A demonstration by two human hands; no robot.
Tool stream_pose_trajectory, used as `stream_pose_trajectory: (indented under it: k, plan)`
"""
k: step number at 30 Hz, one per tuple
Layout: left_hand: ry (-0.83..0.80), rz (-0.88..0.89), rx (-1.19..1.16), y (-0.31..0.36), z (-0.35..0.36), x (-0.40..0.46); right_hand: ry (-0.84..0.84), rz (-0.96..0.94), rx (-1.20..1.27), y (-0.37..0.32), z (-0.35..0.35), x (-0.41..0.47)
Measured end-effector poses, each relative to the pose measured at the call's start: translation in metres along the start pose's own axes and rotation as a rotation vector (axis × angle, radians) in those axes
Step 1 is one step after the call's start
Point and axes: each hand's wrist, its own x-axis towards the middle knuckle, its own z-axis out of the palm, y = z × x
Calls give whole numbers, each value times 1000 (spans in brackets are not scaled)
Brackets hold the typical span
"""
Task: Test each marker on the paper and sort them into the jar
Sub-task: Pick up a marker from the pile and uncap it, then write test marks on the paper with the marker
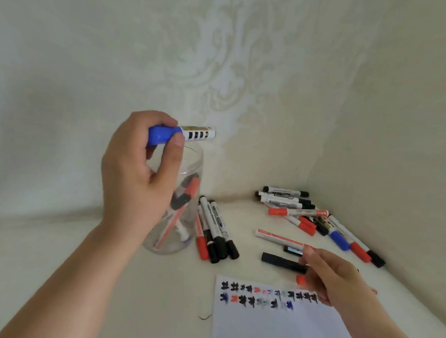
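My left hand [136, 172] grips a blue-capped marker [190, 134] by its cap, holding it level just above the mouth of a clear jar [190, 166]. The jar holds several markers, red and black among them. My right hand [333, 279] hovers over the top right corner of the white paper [284, 331], its fingers curled round a red marker [280, 237] that lies across the table. A small red cap [300, 279] shows under that hand. Two rows of black, red and blue test marks [265, 296] run along the paper's top edge.
A bundle of black and red markers [215, 232] lies right of the jar. A larger heap of markers [316, 219] fills the far right corner by the wall. A black marker [281, 261] lies above the paper. The surface is cream cloth, walled behind and on the right.
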Motion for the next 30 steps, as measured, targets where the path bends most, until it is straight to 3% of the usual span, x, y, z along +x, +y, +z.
stream_pose_trajectory:
  k: [3,8,14,17,20,22,24,27,30]
  plan:
    - [-47,62,244,-7,-14,14,11,-23,-169,-4,9,13]
    - [-372,91,573,-17,-6,18,32,-138,-378,-3,25,26]
    - [-588,45,707,-21,4,5,1,-335,-392,-16,56,31]
    - [-463,116,627,-17,2,2,-4,-366,-342,-22,62,30]
    - [-312,301,380,-6,8,-13,-4,-389,-333,-23,56,25]
    - [-412,340,161,4,19,-29,3,-407,-362,-21,46,21]
    - [-620,293,1,11,35,-48,13,-422,-416,-17,30,17]
    - [-933,133,-40,13,64,-79,29,-400,-475,-10,-2,12]
    - [-1045,38,-75,8,89,-100,11,-299,-546,0,-36,7]
